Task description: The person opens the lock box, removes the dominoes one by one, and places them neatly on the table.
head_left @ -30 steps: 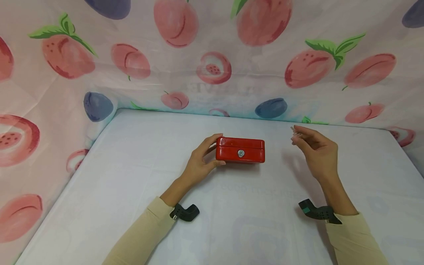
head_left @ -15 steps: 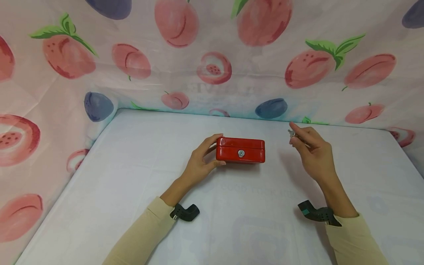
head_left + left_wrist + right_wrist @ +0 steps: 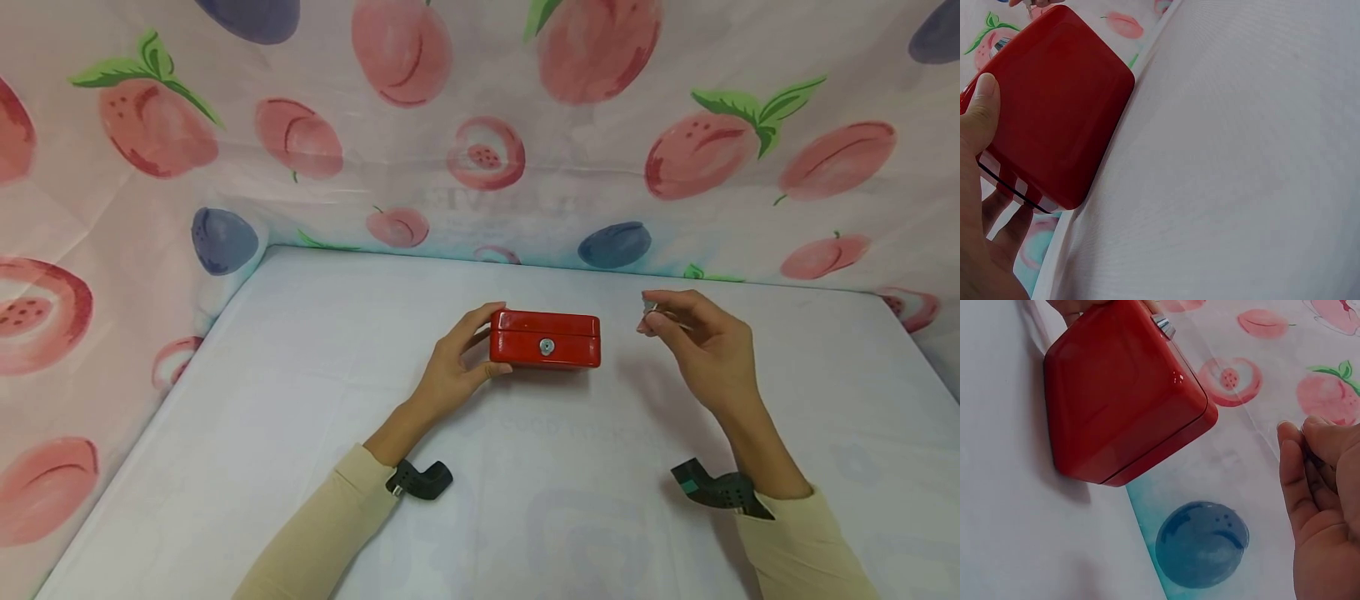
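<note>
A small red metal box (image 3: 544,337) with a round silver lock (image 3: 547,347) on its front sits at the middle of the white table, lid closed. My left hand (image 3: 448,367) grips its left end, thumb in front and fingers behind. The left wrist view shows the thumb (image 3: 984,109) pressed on the box's red side. To the right of the box, raised above the table, my right hand (image 3: 712,354) pinches a small silver key (image 3: 649,307) between thumb and fingertips. Most of the key is hidden by the fingers in the right wrist view.
The white cloth (image 3: 360,333) covers the table. Behind it and on the left stands a fruit-printed curtain (image 3: 555,175). A black camera mount sits on the left wrist (image 3: 420,481) and on the right wrist (image 3: 723,490).
My right hand has moved a little left toward the box, turning the key between its fingers. The left hand and the red box have stayed in place.
</note>
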Motion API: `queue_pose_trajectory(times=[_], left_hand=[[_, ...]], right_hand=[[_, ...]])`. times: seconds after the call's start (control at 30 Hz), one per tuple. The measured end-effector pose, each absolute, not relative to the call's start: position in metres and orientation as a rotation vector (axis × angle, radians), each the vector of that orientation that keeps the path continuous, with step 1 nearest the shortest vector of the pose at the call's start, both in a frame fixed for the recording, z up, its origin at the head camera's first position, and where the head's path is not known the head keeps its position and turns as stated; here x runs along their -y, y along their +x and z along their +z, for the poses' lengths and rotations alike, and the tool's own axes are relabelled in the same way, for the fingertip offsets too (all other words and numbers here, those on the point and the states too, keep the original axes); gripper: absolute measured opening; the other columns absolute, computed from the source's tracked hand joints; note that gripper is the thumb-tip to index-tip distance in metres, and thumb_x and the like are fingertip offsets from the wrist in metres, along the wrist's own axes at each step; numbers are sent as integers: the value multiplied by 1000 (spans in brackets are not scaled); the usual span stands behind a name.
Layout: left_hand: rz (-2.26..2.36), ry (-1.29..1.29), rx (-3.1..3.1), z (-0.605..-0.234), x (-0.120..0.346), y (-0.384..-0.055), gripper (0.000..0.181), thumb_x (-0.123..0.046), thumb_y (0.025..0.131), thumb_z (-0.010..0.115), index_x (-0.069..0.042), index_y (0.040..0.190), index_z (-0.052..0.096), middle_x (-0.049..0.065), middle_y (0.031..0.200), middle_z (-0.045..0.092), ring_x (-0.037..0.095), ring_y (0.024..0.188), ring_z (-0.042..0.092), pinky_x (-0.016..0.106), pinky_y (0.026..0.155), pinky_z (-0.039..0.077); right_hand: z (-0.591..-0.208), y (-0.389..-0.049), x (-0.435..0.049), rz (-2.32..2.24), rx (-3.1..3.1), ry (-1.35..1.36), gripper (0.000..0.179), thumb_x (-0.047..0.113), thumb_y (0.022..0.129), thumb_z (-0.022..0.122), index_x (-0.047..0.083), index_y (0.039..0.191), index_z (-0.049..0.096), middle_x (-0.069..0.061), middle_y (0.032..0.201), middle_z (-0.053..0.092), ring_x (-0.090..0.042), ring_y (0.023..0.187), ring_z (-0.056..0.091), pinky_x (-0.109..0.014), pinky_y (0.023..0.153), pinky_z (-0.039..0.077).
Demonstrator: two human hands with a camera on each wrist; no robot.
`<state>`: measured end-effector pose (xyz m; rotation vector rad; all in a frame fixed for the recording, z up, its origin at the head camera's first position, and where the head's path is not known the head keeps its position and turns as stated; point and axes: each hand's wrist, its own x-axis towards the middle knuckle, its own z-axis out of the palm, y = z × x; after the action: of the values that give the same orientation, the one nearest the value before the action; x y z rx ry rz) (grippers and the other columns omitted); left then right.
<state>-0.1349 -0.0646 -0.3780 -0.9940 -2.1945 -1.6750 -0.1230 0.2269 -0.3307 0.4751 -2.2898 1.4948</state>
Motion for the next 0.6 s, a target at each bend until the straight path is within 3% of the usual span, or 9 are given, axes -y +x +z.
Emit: queue_pose_trajectory(times=[0.27, 0.6], left_hand=[[-1664, -1000, 2187, -379, 65, -136, 70, 2, 71, 71, 2, 131, 36, 14, 129, 42, 22, 122, 36, 49, 91, 37], [-1667, -976, 2215, -377, 65, -134, 69, 2, 72, 71, 2, 131, 36, 12, 130, 42, 21, 122, 36, 48, 92, 36]], right_hand=[[-315, -113, -210, 1525, 2193, 593, 33, -15, 77, 58, -6, 110, 61, -20, 89, 56, -18, 74, 60, -22, 73, 49], [-314, -109, -202, 1604, 2188, 592, 30, -11, 78, 59, -6, 107, 62, -21, 91, 57, -21, 74, 61, -23, 70, 50]])
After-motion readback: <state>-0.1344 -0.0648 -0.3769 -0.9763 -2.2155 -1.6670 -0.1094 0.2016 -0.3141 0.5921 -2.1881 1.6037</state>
